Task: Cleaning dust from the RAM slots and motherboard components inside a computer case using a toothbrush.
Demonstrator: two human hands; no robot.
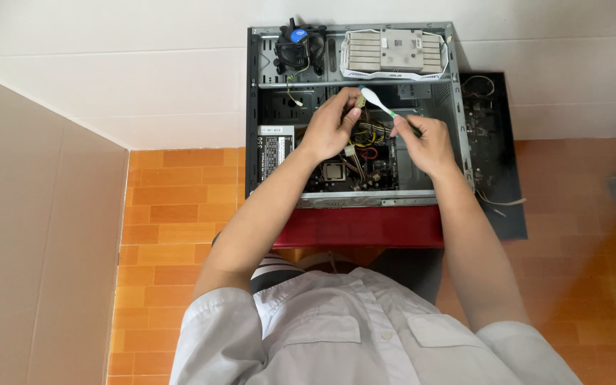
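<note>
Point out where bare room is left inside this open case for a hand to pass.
Bare metal floor lies between the motherboard and the case's right wall. Crowded: cable bundle under left hand and right hand, which holds the toothbrush.

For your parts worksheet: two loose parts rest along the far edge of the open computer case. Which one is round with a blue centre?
The cooling fan, the left one of the pair: black, round, blue-centred. The other, the graphics card, is a pale rectangular block.

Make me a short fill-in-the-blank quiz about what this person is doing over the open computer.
1. The right hand holds a white and green ____.
2. The left hand pinches a small pale ____ on a bundle of wires.
3. The computer case rests on a ____ stool.

Missing words: toothbrush; plug; red
</note>
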